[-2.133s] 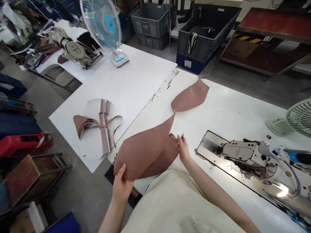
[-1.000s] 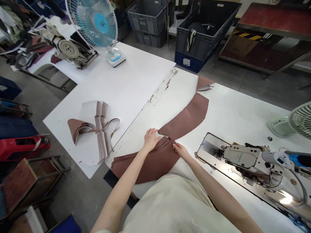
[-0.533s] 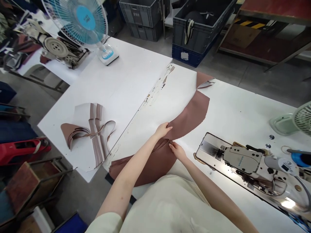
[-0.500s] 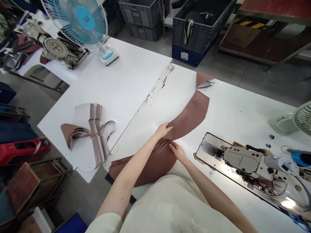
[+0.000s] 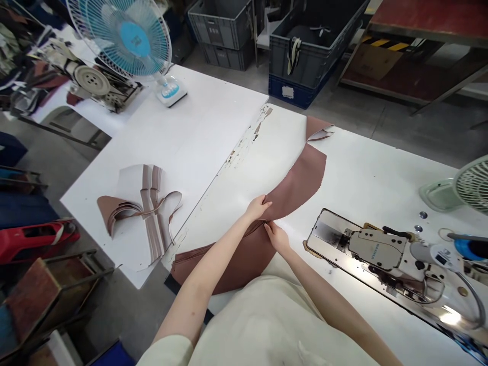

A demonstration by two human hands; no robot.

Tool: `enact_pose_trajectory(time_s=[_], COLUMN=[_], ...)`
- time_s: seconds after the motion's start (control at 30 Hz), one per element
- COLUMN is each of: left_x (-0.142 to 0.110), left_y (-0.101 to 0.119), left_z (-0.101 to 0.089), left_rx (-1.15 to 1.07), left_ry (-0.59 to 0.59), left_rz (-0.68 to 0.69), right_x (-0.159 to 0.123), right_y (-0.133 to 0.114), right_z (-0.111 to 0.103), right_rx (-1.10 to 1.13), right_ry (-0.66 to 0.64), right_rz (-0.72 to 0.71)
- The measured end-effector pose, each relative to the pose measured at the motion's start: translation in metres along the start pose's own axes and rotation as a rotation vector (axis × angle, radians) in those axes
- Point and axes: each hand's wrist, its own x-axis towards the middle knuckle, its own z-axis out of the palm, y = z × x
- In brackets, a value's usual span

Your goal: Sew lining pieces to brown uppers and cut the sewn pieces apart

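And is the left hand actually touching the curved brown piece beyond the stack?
Touching. The head view shows the left hand at the near end of the curved brown piece, its thumb lying over it.

The head-worn camera looks forward and down from close above the hands and worktable.

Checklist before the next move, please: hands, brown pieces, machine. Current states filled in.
1. Left hand grip on far brown piece: ok, holding its near end.
2. Right hand grip: cannot tell; it's at the far edge of the near brown stack, fingertips partly hidden.
3. Sewing machine clear of both: ok, visible gap.
4. Brown flap at the far edge flat: not ok, folded, pale underside showing.
5. Flap joined to far brown piece: cannot tell.
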Motion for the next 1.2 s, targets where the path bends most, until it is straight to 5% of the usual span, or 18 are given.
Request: enact_pose_trajectory(time_s=[0.3,0.67,1.0,1.1,1.2], left_x=[0.005,-0.009,-0.008,-0.009,-0.024], left_y=[-0.006,0.01,0.003,0.01,0.031], left_z=[-0.004,0.017,0.011,0.002,-0.008], left_rx=[0.019,-0.066,-0.13,-0.184,-0.314], left_ry=[0.07,0.011,0.119,0.137,0.096], left_rz=[-0.016,0.035,-0.047,-0.067,-0.057], right_x=[-0.011,0.0,-0.015,-0.024,-0.031], right_y=[0.006,-0.007,-0.001,0.008,0.022], right_z=[0.008,-0.012,0.013,0.011,-0.007], right_rx=[-0.146,-0.055,-0.243,-0.05,0.468], right_ry=[0.055,-0.003,0.06,0.06,0.164], right_rz=[-0.008,0.012,-0.009,0.017,0.149])
